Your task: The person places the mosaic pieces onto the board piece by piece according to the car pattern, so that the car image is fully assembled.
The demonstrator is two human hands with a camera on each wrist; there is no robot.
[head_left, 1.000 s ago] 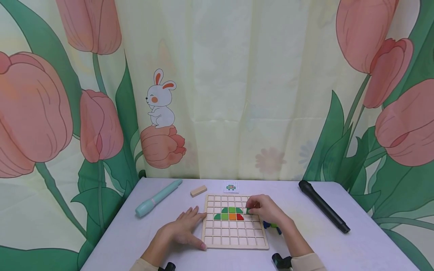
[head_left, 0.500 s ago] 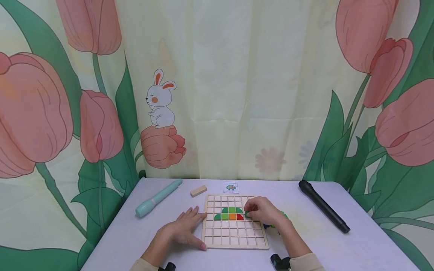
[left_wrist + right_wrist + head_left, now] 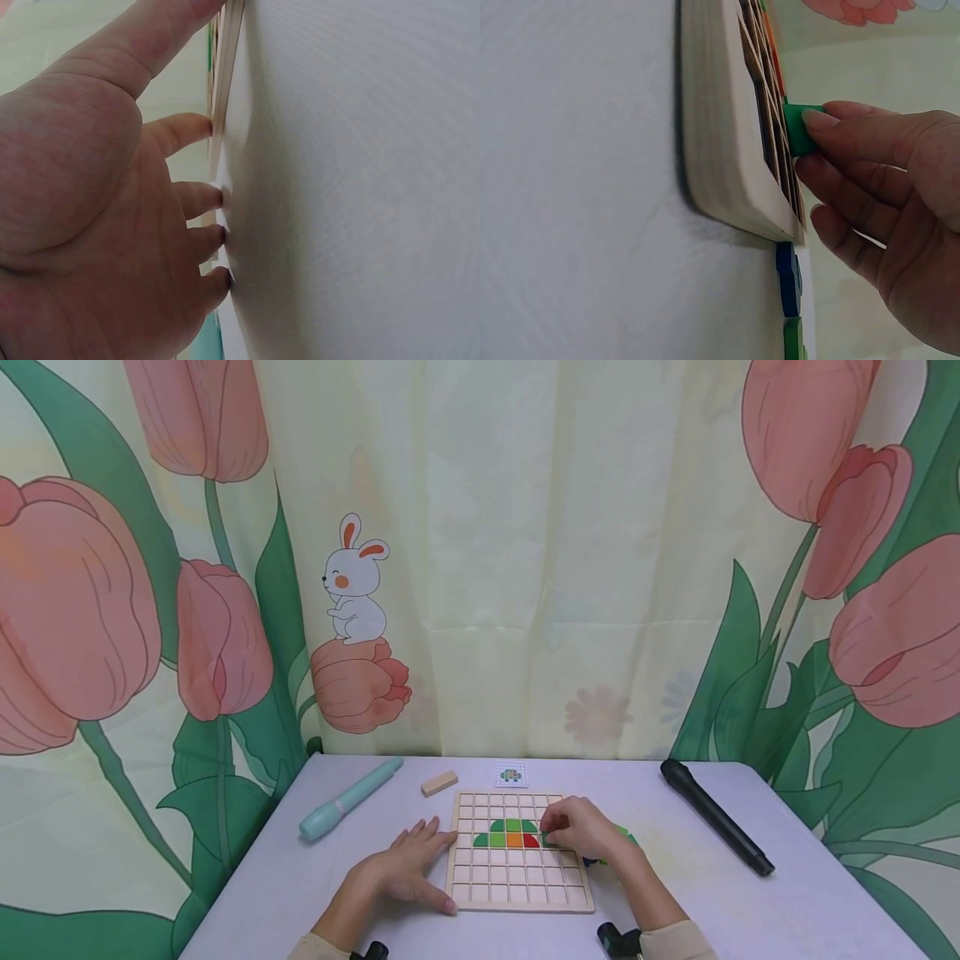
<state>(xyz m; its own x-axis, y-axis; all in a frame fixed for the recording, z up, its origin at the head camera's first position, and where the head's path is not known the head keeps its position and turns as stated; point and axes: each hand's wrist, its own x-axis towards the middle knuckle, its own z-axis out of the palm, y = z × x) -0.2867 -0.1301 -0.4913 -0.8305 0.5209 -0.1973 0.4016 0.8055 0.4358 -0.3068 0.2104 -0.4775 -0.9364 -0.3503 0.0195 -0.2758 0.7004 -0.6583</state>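
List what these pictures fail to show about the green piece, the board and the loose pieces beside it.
- Green piece: shape hidden; head view, the right hand covers it; right wrist view shows only an edge.
- Its cell on the wooden board: hidden in head view by the right hand.
- Pattern card: too small in head view.
- Loose pieces: count unclear; cut off in right wrist view.
- Left hand: left wrist view blurred.

A teal marker [image 3: 349, 798] lies at the table's [image 3: 750, 910] far left, a small wooden block [image 3: 438, 782] beside it. A pattern card [image 3: 511, 773] sits behind, a black microphone [image 3: 714, 817] at right, before the tulip curtain [image 3: 525, 552].
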